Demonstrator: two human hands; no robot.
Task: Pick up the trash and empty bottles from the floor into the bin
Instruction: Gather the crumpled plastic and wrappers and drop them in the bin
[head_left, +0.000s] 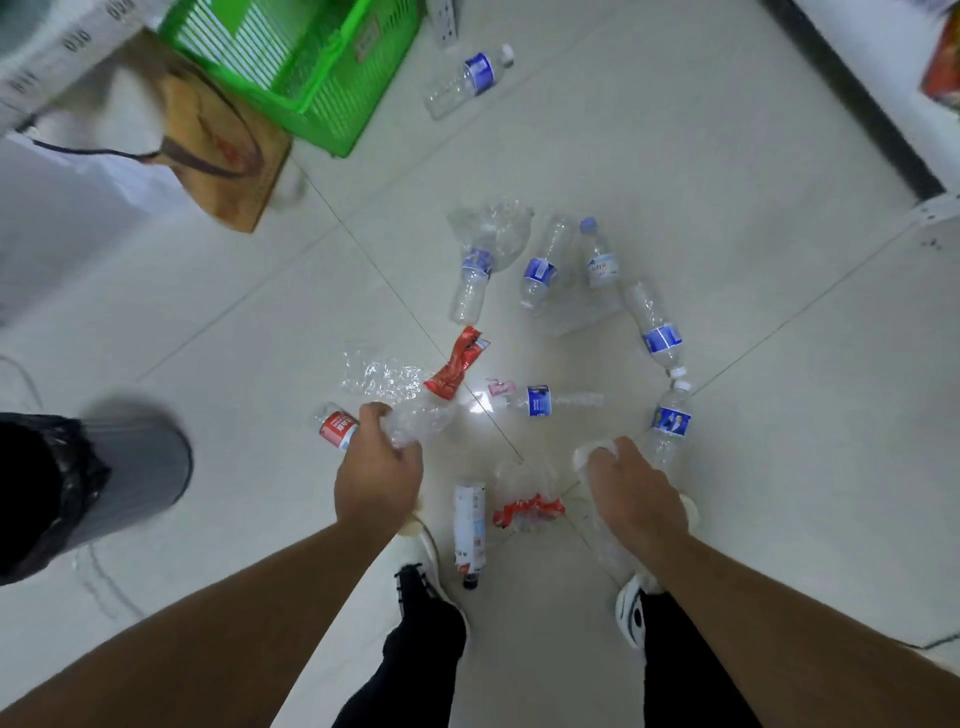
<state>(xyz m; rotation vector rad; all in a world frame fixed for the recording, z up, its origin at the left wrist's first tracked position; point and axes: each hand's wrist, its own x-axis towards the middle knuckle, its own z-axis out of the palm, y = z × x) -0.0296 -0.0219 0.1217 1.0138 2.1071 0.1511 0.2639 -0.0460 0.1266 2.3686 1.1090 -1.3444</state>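
Note:
My left hand grips a crushed clear bottle with a red label, held above the floor. My right hand is closed around a clear empty bottle, its base showing past my fingers. Several empty bottles with blue labels lie on the tiles ahead, among them one on the right and one in the middle. A red wrapper and crumpled clear plastic lie near my left hand. A white-labelled bottle and a red scrap lie between my feet. The grey bin with a black liner stands at the left.
A green plastic basket and a brown paper bag stand at the back left. One more bottle lies far ahead beside the basket. A dark strip runs along the wall at the right. My shoes stand on the tiles.

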